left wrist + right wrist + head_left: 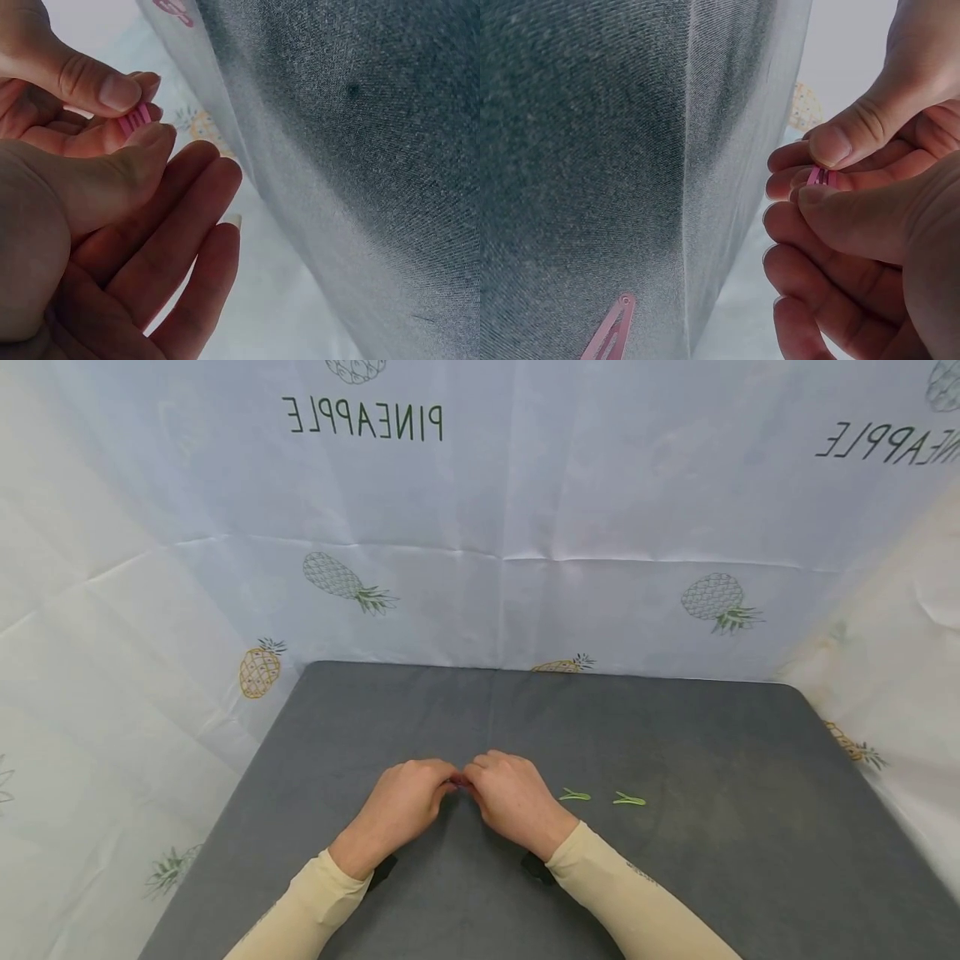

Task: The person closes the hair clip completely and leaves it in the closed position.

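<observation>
Pink clip (136, 121), mostly hidden between hands (406, 797) (513, 794)

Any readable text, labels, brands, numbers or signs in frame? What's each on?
"PINEAPPLE": curtain, upper left of centre, mirrored.
"NEAPPLE": same curtain, upper right, mirrored, cut off by the picture's edge.
Right sleeve: dark print, too small to read.
Clip in the fingers: no text readable.
No numbers readable.
</observation>
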A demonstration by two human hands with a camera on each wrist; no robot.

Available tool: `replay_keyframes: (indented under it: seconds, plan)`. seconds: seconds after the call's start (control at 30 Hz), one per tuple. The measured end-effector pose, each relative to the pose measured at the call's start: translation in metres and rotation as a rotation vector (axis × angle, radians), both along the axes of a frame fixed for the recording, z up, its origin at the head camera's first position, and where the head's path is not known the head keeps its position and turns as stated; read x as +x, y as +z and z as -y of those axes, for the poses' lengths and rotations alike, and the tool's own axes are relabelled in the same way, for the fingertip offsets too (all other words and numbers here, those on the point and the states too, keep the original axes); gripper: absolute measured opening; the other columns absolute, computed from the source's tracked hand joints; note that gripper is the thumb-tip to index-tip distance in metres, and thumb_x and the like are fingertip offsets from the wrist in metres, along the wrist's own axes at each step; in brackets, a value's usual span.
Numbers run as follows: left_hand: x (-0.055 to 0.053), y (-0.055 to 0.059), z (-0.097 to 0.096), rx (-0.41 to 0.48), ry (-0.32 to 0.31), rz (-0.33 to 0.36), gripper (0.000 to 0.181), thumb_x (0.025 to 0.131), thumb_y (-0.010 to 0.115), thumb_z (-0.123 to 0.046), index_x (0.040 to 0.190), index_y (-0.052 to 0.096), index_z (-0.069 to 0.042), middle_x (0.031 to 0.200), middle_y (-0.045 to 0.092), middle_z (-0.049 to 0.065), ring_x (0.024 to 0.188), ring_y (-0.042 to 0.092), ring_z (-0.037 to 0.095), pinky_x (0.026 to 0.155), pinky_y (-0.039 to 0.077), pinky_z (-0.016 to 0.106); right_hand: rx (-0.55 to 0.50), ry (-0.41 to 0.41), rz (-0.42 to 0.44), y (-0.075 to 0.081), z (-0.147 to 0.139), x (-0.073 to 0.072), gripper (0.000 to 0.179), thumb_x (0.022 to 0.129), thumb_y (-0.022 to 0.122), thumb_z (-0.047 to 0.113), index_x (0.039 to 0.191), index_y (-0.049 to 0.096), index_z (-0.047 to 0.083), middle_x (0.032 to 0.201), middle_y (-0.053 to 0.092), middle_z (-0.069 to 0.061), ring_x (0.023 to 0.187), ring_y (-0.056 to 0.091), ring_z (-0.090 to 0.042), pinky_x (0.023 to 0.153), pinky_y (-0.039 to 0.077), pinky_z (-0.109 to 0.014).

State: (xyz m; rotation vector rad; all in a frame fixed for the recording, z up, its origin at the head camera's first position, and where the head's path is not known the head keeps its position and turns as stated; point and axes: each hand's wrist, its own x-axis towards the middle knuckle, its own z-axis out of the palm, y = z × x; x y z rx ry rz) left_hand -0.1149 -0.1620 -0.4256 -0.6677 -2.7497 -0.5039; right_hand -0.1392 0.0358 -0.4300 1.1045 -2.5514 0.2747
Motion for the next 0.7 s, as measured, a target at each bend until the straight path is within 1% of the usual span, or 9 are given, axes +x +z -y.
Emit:
replay_keyframes:
  seconds: [0.3, 0.7]
  plan:
    - [-0.0008, -0.0002, 0.0021, 0.004, -0.003, -0.011, 0.011, 0.092, 0.084, -0.009, 0.097, 0.081, -0.018, 0.091, 0.079, -0.005, 0.074, 0.072, 0.013, 0.064, 0.057, 0.030, 0.023, -0.006, -0.005, 0.0004, 0.0025, -0.0018, 0.005, 0.096, 0.084, 0.015, 0.096, 0.079, 0.019, 0.087, 0.074, 0.004, 0.078, 0.068, -0.013, 0.072, 0.060, -0.030]
    - [-0.0004, 0.0009, 0.0050, 0.012, -0.017, 0.006, 0.012, 0.092, 0.084, -0.008, 0.100, 0.082, -0.017, 0.092, 0.079, -0.003, 0.071, 0.068, 0.010, 0.061, 0.052, 0.023, 0.035, 0.007, -0.048, -0.0003, 0.0040, -0.0011, 0.009, 0.096, 0.083, 0.012, 0.092, 0.078, 0.019, 0.085, 0.073, 0.005, 0.077, 0.067, -0.012, 0.071, 0.058, -0.028]
